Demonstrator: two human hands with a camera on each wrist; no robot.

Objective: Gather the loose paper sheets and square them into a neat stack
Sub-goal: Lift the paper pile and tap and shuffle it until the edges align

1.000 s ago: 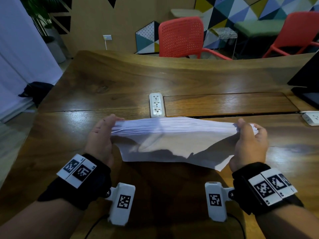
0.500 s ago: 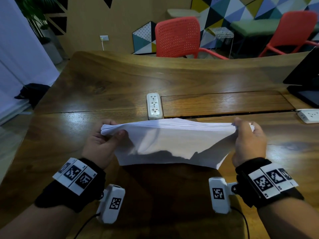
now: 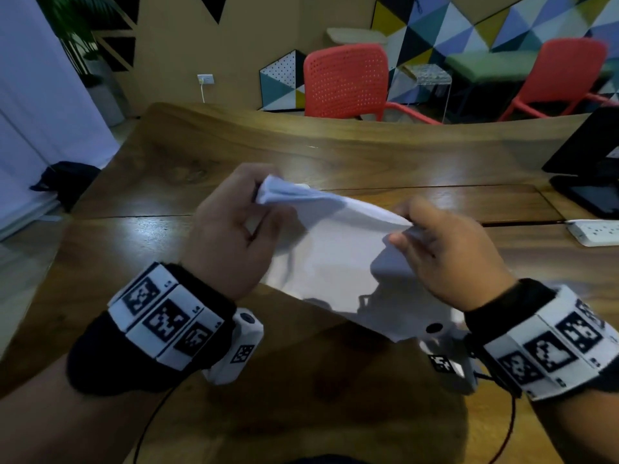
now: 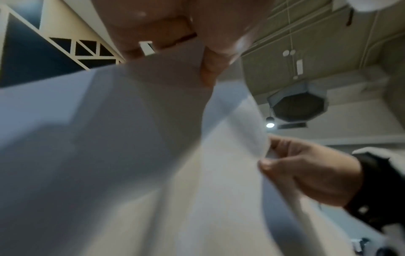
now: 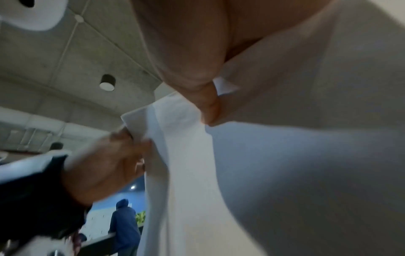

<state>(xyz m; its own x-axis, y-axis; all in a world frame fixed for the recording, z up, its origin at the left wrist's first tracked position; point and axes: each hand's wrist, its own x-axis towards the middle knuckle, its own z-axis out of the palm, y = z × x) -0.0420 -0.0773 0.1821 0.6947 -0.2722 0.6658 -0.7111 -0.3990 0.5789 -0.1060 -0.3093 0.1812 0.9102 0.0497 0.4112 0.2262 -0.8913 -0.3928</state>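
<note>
A bundle of white paper sheets [image 3: 338, 249] hangs tilted in the air above the wooden table [image 3: 234, 152], its upper edge sloping down from left to right. My left hand [image 3: 234, 226] grips the upper left corner, fingers curled round the bunched edge. My right hand [image 3: 445, 246] pinches the right end of the same edge. In the left wrist view the paper sheets [image 4: 131, 164] fill the picture, with the right hand [image 4: 302, 169] holding their far side. The right wrist view shows the paper sheets [image 5: 285, 173] and the left hand [image 5: 105, 166] gripping them.
A white power strip [image 3: 596, 231] lies at the right, beside a black monitor stand [image 3: 593, 192]. Red chairs [image 3: 345, 82] stand behind the table's far edge. A person in a blue hoodie [image 5: 124, 223] stands far off in the right wrist view.
Both hands have lifted the sheets off the table and moved closer together. The left hand has risen higher, tilting the bundle, and now covers the table socket.
</note>
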